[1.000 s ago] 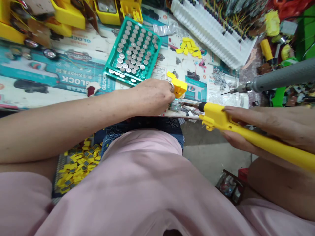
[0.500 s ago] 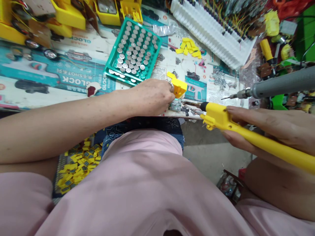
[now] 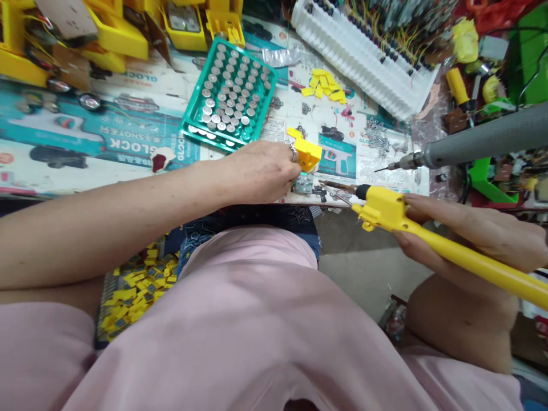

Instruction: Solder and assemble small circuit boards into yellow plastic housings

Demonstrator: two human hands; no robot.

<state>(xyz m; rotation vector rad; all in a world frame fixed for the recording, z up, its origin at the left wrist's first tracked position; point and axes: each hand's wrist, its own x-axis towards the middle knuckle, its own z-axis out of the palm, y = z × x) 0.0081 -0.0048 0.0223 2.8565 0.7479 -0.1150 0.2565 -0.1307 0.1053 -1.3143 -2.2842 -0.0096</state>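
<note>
My left hand [image 3: 263, 171] rests at the table's near edge, fingers curled round a small yellow plastic part [image 3: 307, 152] with a little circuit board [image 3: 305, 184] just under it. My right hand [image 3: 466, 228] grips a yellow soldering iron [image 3: 411, 222] by its handle. The iron's dark tip [image 3: 338, 185] points left, close to the circuit board. A grey electric screwdriver [image 3: 471, 145] hangs just above my right hand, its bit pointing left.
A green tray of batteries [image 3: 229, 97] lies behind my left hand. Loose yellow parts [image 3: 323, 85], a white rack with wires [image 3: 363, 51] and yellow bins [image 3: 115, 34] fill the back. A box of yellow pieces [image 3: 132, 285] sits below the table.
My right hand and the soldering iron have shifted slightly right and down. The view has drifted a little. My left hand keeps its hold on the yellow part.
</note>
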